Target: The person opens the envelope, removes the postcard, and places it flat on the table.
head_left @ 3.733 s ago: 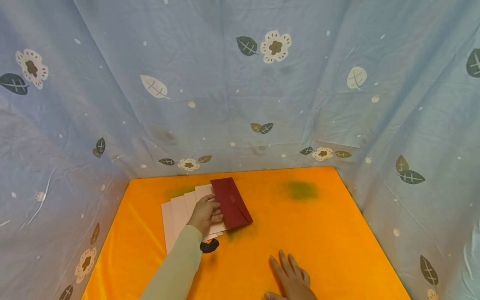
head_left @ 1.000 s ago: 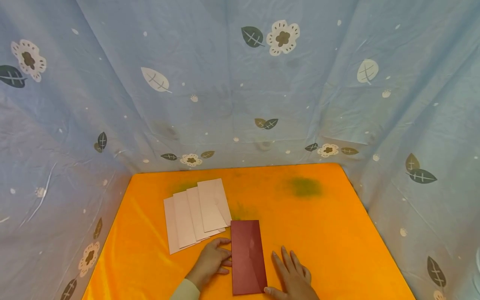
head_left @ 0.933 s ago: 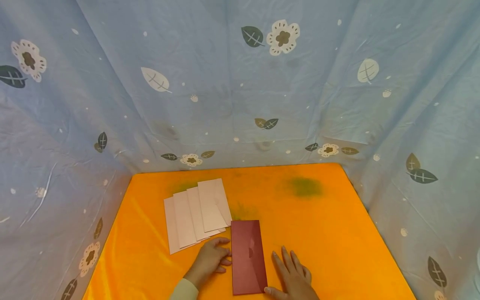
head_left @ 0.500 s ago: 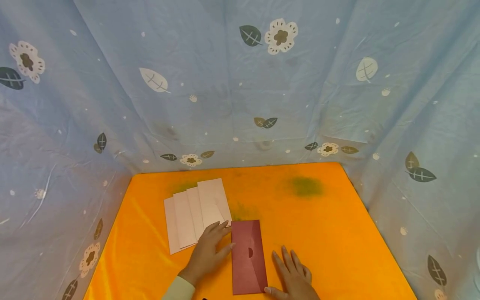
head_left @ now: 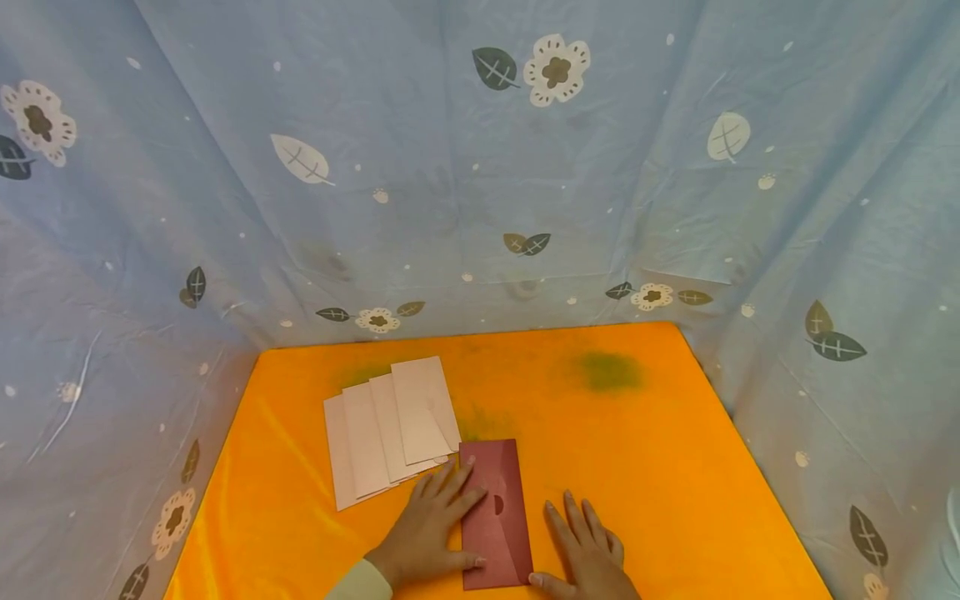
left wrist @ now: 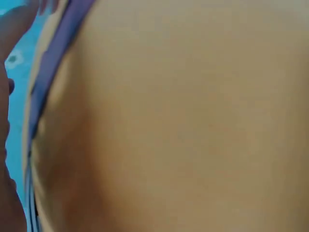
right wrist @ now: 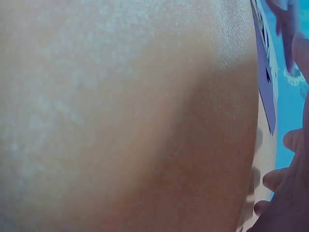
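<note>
A dark red envelope (head_left: 497,533) lies flat on the orange cloth, its flap seam and small notch facing up. My left hand (head_left: 429,525) is spread over its left edge, with thumb and fingertips resting on the paper. On the other side, my right hand (head_left: 585,550) lies on the cloth with fingers extended; its thumb touches the envelope's lower right corner. Several pale pink envelopes (head_left: 420,408) lie fanned and overlapping just behind my left hand. In both wrist views, blurred skin fills most of the picture.
An orange cloth (head_left: 637,467) covers the table, with greenish smudges (head_left: 607,371) toward the back right. Pale blue curtains (head_left: 480,192) with flowers and leaves close in the back and both sides.
The red envelope came off the pink stack to the near middle of the table. My left hand then lifted its fingers from beside it and spread them onto its left side.
</note>
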The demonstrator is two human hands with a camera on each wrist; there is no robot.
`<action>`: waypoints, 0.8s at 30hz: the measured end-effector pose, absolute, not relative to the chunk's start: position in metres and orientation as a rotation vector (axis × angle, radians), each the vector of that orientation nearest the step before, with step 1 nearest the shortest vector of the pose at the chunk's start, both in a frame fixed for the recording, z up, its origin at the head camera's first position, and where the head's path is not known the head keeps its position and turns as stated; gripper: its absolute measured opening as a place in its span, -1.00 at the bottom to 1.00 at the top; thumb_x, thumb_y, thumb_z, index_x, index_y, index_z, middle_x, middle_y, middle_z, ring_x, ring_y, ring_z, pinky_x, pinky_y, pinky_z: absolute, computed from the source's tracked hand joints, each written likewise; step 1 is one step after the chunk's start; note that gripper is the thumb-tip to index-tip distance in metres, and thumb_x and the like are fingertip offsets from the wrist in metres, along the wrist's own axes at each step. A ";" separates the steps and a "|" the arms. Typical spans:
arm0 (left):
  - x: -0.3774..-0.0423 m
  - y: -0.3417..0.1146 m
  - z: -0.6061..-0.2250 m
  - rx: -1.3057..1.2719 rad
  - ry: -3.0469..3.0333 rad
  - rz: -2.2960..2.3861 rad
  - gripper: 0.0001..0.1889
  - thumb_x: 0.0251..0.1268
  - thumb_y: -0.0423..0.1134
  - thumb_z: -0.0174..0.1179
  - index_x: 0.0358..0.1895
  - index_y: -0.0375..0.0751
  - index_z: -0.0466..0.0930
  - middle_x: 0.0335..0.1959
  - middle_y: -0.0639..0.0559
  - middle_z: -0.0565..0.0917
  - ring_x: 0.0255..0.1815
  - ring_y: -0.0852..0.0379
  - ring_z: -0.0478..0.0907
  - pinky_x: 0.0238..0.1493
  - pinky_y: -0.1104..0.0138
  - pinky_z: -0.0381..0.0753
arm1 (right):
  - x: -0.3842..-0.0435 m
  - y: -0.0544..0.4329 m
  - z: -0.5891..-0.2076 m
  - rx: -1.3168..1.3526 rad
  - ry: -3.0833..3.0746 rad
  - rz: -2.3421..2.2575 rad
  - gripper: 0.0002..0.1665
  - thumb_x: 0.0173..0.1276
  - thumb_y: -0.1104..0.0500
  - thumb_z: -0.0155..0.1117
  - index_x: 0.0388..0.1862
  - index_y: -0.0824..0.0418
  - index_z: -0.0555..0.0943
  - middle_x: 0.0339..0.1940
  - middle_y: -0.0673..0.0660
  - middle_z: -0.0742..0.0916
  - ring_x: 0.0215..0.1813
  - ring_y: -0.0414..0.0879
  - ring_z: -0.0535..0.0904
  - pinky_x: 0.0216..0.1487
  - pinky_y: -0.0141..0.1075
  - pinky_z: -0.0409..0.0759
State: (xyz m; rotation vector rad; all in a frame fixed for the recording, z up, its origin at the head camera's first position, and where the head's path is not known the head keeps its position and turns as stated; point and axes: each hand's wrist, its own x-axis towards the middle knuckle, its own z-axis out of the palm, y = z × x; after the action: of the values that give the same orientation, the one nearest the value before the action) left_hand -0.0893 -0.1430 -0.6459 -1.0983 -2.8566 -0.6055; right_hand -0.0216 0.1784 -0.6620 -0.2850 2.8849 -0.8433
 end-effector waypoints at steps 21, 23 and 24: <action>-0.085 -0.143 -0.677 -1.126 -2.881 -0.513 0.01 0.42 0.63 -0.01 0.77 0.14 0.20 0.81 -0.02 0.04 0.78 -0.10 -0.06 0.54 -0.32 0.11 | -0.033 0.173 -0.651 -0.342 2.890 -0.906 0.17 0.41 -0.53 0.33 0.79 0.02 0.26 0.79 0.28 0.17 0.71 0.45 -0.01 0.31 0.59 0.10; -0.085 -0.143 -0.678 -1.125 -2.876 -0.527 0.00 0.42 0.62 0.00 0.77 0.13 0.21 0.80 -0.02 0.04 0.78 -0.10 -0.05 0.54 -0.32 0.12 | -0.037 0.171 -0.645 -0.341 2.896 -0.914 0.17 0.42 -0.49 0.35 0.79 0.05 0.25 0.80 0.29 0.16 0.71 0.45 -0.02 0.31 0.58 0.08; -0.085 -0.143 -0.678 -1.125 -2.874 -0.525 0.00 0.42 0.62 0.01 0.77 0.13 0.21 0.80 -0.02 0.05 0.78 -0.10 -0.05 0.53 -0.32 0.12 | -0.039 0.170 -0.643 -0.338 2.902 -0.912 0.17 0.43 -0.48 0.35 0.79 0.06 0.24 0.80 0.30 0.15 0.71 0.45 -0.03 0.31 0.57 0.08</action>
State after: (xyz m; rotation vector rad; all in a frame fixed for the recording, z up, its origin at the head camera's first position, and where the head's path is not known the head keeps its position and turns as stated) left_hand -0.0850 -0.1434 -0.6778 -1.1247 -2.8739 -0.5248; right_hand -0.0388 0.1703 -0.6426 -0.3384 2.9019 -0.9122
